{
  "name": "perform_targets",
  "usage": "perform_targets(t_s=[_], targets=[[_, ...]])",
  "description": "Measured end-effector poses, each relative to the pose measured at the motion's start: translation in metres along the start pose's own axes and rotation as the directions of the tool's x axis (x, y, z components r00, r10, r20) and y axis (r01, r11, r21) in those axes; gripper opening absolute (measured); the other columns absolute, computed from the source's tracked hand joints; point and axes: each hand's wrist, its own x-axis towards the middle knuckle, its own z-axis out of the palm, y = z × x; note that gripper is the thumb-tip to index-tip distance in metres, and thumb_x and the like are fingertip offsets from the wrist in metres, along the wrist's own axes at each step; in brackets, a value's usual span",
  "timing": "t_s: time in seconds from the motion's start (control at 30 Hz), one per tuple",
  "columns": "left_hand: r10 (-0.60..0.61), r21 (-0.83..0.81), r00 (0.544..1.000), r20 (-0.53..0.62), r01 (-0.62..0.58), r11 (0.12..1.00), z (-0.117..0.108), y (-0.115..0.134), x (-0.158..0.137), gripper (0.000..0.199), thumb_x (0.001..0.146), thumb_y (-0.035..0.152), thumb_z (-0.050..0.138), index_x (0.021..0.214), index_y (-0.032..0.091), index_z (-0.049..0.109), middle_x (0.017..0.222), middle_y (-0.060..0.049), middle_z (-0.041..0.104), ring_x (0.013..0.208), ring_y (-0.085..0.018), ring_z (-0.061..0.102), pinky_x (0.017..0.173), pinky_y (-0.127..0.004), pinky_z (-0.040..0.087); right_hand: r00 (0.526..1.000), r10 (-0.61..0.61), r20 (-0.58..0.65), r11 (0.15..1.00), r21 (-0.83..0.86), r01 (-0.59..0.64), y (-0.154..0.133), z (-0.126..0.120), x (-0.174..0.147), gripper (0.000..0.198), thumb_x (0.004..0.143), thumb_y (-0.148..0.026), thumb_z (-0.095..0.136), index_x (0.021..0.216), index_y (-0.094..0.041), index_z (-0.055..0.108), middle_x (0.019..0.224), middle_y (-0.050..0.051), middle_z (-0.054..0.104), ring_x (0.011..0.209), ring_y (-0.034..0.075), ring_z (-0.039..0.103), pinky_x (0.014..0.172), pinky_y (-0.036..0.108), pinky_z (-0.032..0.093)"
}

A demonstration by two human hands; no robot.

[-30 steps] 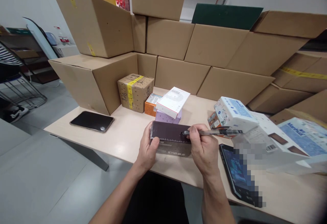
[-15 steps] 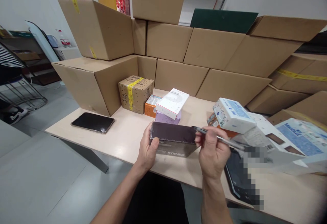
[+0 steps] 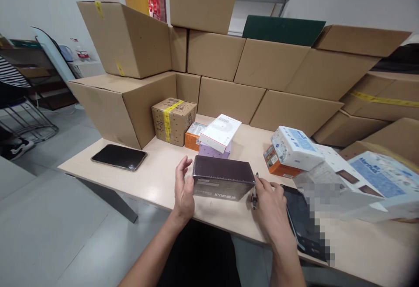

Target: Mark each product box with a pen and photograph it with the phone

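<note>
A dark box in shiny clear wrap point(image 3: 222, 184) rests near the table's front edge, printed with pale lettering on its front side. My left hand point(image 3: 183, 191) is upright at the box's left end, fingers apart, the thumb by the front corner. At the right end, my right hand point(image 3: 270, 199) has its fingers curled near the corner, around a dark pen point(image 3: 254, 197) that points up and down alongside the box. Part of the pen is hidden by the fingers.
Behind the box, a white box point(image 3: 221, 132) lies on a purple one, beside an orange box point(image 3: 194, 136). A phone point(image 3: 119, 157) lies left; a dark handheld device point(image 3: 299, 215) lies right. Tissue packs point(image 3: 296, 149) stand right. Cardboard cartons point(image 3: 229, 99) wall the back.
My right hand has lowered the pen from above the box's top to its right end, turning it upright. My left hand has loosened from the box and spread its fingers.
</note>
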Motion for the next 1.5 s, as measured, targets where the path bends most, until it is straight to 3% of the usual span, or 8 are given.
perform_targets(t_s=[0.2, 0.37, 0.47, 0.63, 1.03, 1.23, 1.37, 1.5], targets=[[-0.008, 0.003, 0.999, -0.032, 0.008, 1.0, -0.001, 0.002, 0.001, 0.055, 0.092, 0.057, 0.048, 0.136, 0.024, 0.051, 0.136, -0.011, 0.054, 0.128, -0.027, 0.05, 0.11, -0.043, 0.037, 0.999, -0.024, 0.037, 0.995, -0.097, 0.027, -0.013, 0.005, 0.001, 0.051, 0.09, -0.007, 0.041, 0.135, -0.026, 0.057, 0.123, 0.01, 0.063, 0.104, 0.031, 0.049, 0.077, 0.039, 0.04], [0.032, 0.055, 0.999, -0.035, -0.03, 0.998, -0.003, 0.003, 0.001, 0.053, 0.094, 0.055, 0.044, 0.137, 0.024, 0.05, 0.136, -0.01, 0.054, 0.129, -0.026, 0.048, 0.109, -0.042, 0.035, 0.957, -0.057, -0.284, 0.998, 0.001, 0.06, 0.006, 0.005, -0.02, 0.043, 0.097, -0.02, 0.04, 0.138, -0.015, 0.051, 0.122, 0.017, 0.062, 0.108, 0.028, 0.055, 0.093, 0.045, 0.043], [0.061, 0.08, 0.996, -0.058, -0.056, 0.995, -0.003, 0.003, 0.0, 0.052, 0.095, 0.053, 0.043, 0.136, 0.024, 0.05, 0.136, -0.01, 0.054, 0.13, -0.026, 0.048, 0.11, -0.042, 0.033, 0.894, 0.103, -0.437, 0.994, 0.02, -0.105, 0.031, 0.004, -0.051, 0.059, 0.095, -0.049, 0.047, 0.139, -0.01, 0.051, 0.125, 0.025, 0.058, 0.111, 0.036, 0.056, 0.095, 0.054, 0.044], [0.131, 0.119, 0.985, -0.109, -0.118, 0.986, -0.001, 0.002, -0.002, 0.049, 0.094, 0.051, 0.042, 0.133, 0.023, 0.052, 0.134, -0.01, 0.055, 0.13, -0.027, 0.047, 0.108, -0.043, 0.032, 0.895, 0.344, -0.284, 0.925, -0.059, -0.374, 0.071, 0.021, -0.096, 0.099, 0.074, -0.085, 0.046, 0.138, -0.01, 0.054, 0.12, 0.031, 0.056, 0.102, 0.051, 0.057, 0.073, 0.063, 0.049], [0.398, 0.207, 0.885, -0.241, -0.353, 0.912, -0.005, 0.01, -0.009, 0.038, 0.091, 0.038, 0.045, 0.124, 0.024, 0.058, 0.12, -0.009, 0.058, 0.119, -0.028, 0.052, 0.105, -0.047, 0.038, 0.826, 0.481, -0.293, 0.876, 0.206, -0.436, 0.04, 0.008, -0.084, 0.084, 0.087, -0.066, 0.041, 0.14, -0.001, 0.05, 0.107, 0.028, 0.061, 0.1, 0.043, 0.058, 0.089, 0.064, 0.042], [0.637, 0.244, 0.77, 0.049, -0.627, 0.74, -0.01, 0.017, -0.045, 0.036, 0.088, 0.041, 0.047, 0.119, 0.032, 0.063, 0.103, -0.007, 0.059, 0.098, -0.029, 0.057, 0.089, -0.051, 0.047, 0.796, 0.463, -0.39, 0.844, 0.468, -0.262, 0.003, -0.011, -0.098, 0.083, 0.086, -0.063, 0.054, 0.149, -0.01, 0.041, 0.13, 0.025, 0.058, 0.12, 0.041, 0.053, 0.099, 0.06, 0.04], [0.511, 0.171, 0.828, 0.232, -0.552, 0.816, 0.0, 0.031, -0.067, 0.046, 0.093, 0.046, 0.041, 0.131, 0.028, 0.06, 0.109, -0.011, 0.06, 0.101, -0.03, 0.058, 0.088, -0.052, 0.048, 0.79, 0.394, -0.469, 0.855, 0.503, -0.128, -0.031, -0.036, -0.099, 0.08, 0.086, -0.054, 0.063, 0.152, -0.017, 0.036, 0.134, 0.022, 0.056, 0.121, 0.038, 0.052, 0.096, 0.058, 0.046], [0.376, 0.143, 0.814, 0.442, -0.478, 0.867, 0.009, 0.048, -0.074, 0.053, 0.096, 0.04, 0.04, 0.146, 0.023, 0.047, 0.128, -0.015, 0.056, 0.116, -0.031, 0.055, 0.097, -0.05, 0.046, 0.803, 0.289, -0.521, 0.87, 0.493, 0.007, -0.055, -0.048, -0.096, 0.079, 0.087, -0.041, 0.066, 0.154, -0.021, 0.03, 0.132, 0.019, 0.056, 0.122, 0.034, 0.053, 0.095, 0.055, 0.05]])
